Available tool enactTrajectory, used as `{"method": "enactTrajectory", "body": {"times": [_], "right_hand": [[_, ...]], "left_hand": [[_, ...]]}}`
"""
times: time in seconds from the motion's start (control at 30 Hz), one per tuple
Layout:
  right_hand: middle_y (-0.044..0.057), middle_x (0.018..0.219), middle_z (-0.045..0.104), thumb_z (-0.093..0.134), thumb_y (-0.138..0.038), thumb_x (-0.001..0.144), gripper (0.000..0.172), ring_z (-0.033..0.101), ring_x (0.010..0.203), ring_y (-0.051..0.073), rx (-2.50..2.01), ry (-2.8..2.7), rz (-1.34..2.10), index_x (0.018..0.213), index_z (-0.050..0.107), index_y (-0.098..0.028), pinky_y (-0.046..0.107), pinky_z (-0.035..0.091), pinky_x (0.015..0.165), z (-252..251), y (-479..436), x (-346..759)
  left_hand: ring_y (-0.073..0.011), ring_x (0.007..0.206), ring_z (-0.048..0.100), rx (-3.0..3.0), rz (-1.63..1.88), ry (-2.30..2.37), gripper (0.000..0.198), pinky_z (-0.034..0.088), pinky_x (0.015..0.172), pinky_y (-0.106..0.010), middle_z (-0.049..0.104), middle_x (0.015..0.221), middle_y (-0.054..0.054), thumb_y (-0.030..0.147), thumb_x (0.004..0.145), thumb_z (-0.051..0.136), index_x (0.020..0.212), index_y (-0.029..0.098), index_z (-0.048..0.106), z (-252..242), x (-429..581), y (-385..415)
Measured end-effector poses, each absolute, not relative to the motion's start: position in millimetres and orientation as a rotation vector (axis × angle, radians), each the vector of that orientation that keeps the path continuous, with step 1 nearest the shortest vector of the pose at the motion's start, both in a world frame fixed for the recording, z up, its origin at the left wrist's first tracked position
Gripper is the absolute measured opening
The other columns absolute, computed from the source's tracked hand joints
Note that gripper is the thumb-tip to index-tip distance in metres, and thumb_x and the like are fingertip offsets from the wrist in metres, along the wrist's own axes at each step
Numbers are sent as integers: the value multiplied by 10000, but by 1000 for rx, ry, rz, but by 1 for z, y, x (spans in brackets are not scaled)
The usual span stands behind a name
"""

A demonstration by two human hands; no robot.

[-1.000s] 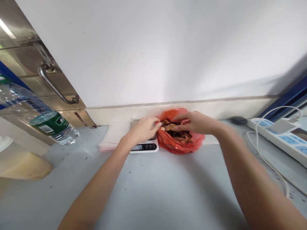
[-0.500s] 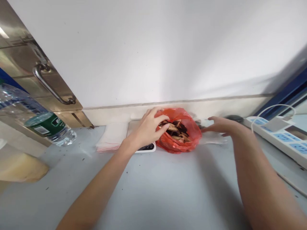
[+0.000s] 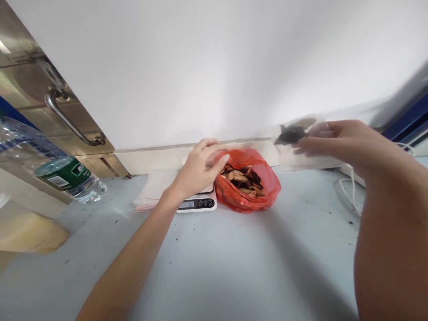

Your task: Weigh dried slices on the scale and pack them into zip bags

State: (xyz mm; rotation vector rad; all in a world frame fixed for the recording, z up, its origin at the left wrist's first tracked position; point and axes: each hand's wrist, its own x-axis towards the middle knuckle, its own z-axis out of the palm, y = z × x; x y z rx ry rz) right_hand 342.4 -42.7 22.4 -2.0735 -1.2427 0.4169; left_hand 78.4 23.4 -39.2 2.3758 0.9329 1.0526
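Observation:
A red plastic bag point(image 3: 267, 196) stands with its mouth open beside a kitchen scale point(image 3: 187, 207). In it lie dried brown and dark slices point(image 3: 241, 176), of a kind I cannot make out. My left hand point(image 3: 202, 165) reaches over the scale, its thumb and fingers closed on the bag's left rim. To the right, my right hand point(image 3: 329, 138) is raised off the table, gripping a clear plastic bag point(image 3: 297, 158) that holds something dark. This bag is blurred by motion. The scale's display reads about zero, and my left hand hides part of its plate.
White paper bags or sheets point(image 3: 155, 189) with red edges lie left of the scale. A water bottle point(image 3: 67, 174) and a container of yellowish stuff point(image 3: 30, 232) are at the left. A white cable point(image 3: 349, 196) runs at the right. Behind the table point(image 3: 217, 267) rises a white wall point(image 3: 167, 67).
My right hand has lifted the clear bag from the table, up and to the right. My left hand has shifted slightly left at the red bag's rim, and the scale's display now shows.

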Motion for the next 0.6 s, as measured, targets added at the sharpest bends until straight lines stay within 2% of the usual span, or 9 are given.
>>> {"method": "enactTrajectory", "body": {"times": [0.07, 0.17, 0.23, 0.33, 0.4, 0.47, 0.6], "right_hand": [[68, 719, 677, 688, -362, 678, 192, 559, 652, 179, -1866, -1375, 555, 737, 679, -179, 334, 430, 629, 27, -44, 328], [75, 791, 725, 707, -443, 611, 319, 617, 730, 233, -1617, -1787, 814, 787, 713, -178, 338, 460, 650, 22, -38, 309], [60, 867, 742, 695, -468, 642, 335, 645, 791, 253, -1439, -2045, 924, 836, 730, -197, 333, 480, 668, 14, -31, 298], [36, 889, 722, 675, -471, 723, 272, 650, 803, 232, -1289, -2213, 986, 825, 728, -224, 319, 487, 679, 4, -22, 285], [17, 768, 660, 706, -507, 727, 283, 595, 697, 193, -1373, -2205, 994, 734, 690, -225, 303, 442, 611, -1, -18, 282], [-14, 623, 528, 761, -565, 690, 383, 473, 578, 143, -1525, -2122, 992, 619, 608, -221, 289, 349, 533, -5, -15, 282], [-33, 554, 410, 799, -633, 676, 520, 369, 540, 111, -1507, -1899, 1157, 523, 529, -216, 295, 314, 527, -13, -9, 282]], "left_hand": [[-244, 1195, 661, 2133, 1104, 942, 354, 537, 1053, -378, 688, 1297, -134, 382, 1021, 532, 1246, 166, 700, -35, 77, 25], [-253, 1110, 721, 1706, 965, 905, 487, 587, 955, -388, 726, 1275, -155, 480, 1078, 421, 1405, 163, 594, -29, 72, 24], [-269, 1062, 740, 1591, 840, 894, 537, 602, 887, -390, 755, 1217, -145, 533, 1048, 497, 1452, 187, 564, -25, 68, 22], [-256, 967, 740, 1707, 709, 901, 525, 585, 830, -362, 783, 1062, -102, 485, 904, 740, 1328, 183, 673, -20, 57, 21], [-233, 906, 723, 1808, 658, 879, 413, 569, 802, -348, 775, 973, -81, 488, 863, 765, 1124, 168, 756, -19, 48, 24], [-214, 865, 701, 1859, 667, 890, 377, 556, 785, -340, 761, 925, -69, 523, 854, 750, 985, 169, 767, -19, 38, 29], [-190, 821, 681, 1794, 761, 1000, 430, 540, 755, -324, 751, 918, -59, 548, 783, 791, 996, 180, 729, -23, 19, 41]]}}
